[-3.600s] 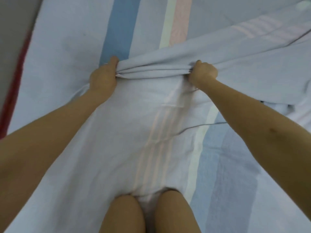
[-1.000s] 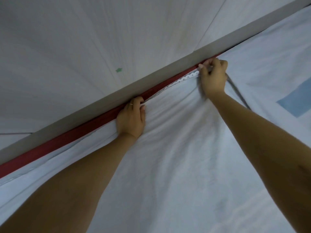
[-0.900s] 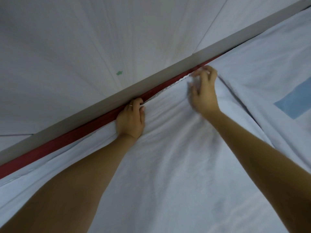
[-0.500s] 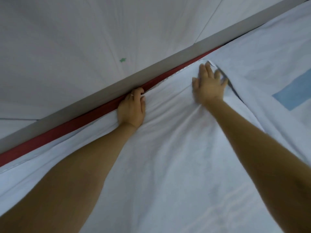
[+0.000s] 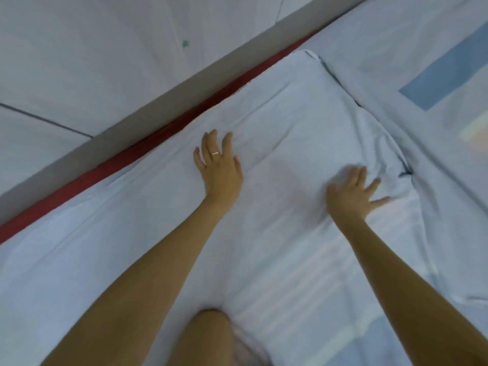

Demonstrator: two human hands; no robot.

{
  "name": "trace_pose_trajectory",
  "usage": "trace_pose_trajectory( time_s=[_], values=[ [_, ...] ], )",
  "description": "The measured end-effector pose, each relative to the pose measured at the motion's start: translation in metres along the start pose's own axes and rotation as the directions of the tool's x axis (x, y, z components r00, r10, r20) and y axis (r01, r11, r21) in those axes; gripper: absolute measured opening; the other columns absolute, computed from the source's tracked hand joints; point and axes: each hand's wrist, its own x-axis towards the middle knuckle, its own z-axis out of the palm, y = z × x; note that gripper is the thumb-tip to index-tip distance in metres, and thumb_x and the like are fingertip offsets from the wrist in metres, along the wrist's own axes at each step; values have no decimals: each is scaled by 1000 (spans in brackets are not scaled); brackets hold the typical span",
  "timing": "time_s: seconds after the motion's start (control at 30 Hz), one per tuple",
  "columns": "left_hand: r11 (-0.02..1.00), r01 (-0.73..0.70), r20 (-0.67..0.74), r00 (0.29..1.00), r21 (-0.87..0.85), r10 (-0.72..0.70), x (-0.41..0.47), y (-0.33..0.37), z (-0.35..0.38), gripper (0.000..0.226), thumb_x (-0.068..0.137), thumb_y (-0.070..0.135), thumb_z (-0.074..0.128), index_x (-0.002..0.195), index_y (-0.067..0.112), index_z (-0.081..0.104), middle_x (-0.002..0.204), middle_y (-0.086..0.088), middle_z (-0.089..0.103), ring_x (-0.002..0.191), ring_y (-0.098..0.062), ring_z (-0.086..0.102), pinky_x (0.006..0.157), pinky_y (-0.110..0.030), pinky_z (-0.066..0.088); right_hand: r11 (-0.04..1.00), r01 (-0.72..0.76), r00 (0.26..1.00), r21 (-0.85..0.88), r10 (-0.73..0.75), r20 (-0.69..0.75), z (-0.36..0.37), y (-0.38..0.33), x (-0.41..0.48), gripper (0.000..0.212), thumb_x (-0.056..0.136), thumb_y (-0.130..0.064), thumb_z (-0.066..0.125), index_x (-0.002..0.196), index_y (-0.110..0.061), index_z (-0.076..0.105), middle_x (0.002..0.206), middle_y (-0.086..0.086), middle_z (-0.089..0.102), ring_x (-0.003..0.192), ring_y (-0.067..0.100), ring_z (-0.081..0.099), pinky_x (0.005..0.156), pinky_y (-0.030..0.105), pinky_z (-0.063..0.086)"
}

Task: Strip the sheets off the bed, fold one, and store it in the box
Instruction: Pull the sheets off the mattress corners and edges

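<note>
Sheet [image 5: 277,122] folded flat, left hand [image 5: 220,167] and right hand [image 5: 351,192] splayed, pressing it

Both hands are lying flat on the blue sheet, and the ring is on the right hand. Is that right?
Not quite. The ring is on the left hand, not the right hand; the head view shows it on a finger there. The rest holds: both hands lie flat, fingers spread, on the pale blue sheet.

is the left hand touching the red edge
Apart. Head view: left hand flat on the sheet, pale cloth between its fingertips and the red edge.
</note>
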Motion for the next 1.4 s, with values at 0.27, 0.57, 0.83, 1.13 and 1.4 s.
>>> trace_pose_trajectory(
  time_s=[0.27,0.57,0.83,1.13,1.4],
  values=[
    [969,-244,598,783,45,170,-157,39,31,60,85,45,41,143,35,30,157,-1,11,144,-31,-2,107,-62,7,685,686,727,-246,-657,199,47,22,-42,64,87,-64,30,146,-44,19,158,-10,16,141,40,20,90,76,29],
    [929,-308,631,684,-205,366,-184,67,19,47,91,21,48,138,25,41,150,4,30,140,-13,23,106,-34,12,948,-9,957,-318,101,273,20,144,-65,63,96,-23,35,151,-23,5,159,2,-4,144,40,-1,111,65,6],
    [948,-227,583,811,223,57,-156,25,10,75,87,36,54,148,37,11,158,1,-8,144,-32,-11,111,-59,11,672,731,683,-123,-714,156,50,35,-102,58,95,-44,41,149,-38,18,159,-7,9,145,36,3,104,70,14],
    [850,-515,836,512,115,197,-230,98,49,70,91,47,45,148,40,4,155,6,-22,139,-35,-25,103,-73,4,971,-240,906,1,224,359,83,290,-107,64,98,-52,27,149,-39,-8,157,-15,-17,139,37,16,101,63,31],
    [715,-699,918,289,9,271,-291,174,77,68,94,45,43,150,34,6,157,6,-14,144,-29,-14,111,-61,9,593,-612,736,523,669,102,114,358,-128,65,92,-37,53,144,-9,25,147,13,28,127,32,40,94,46,40]
  ],
)
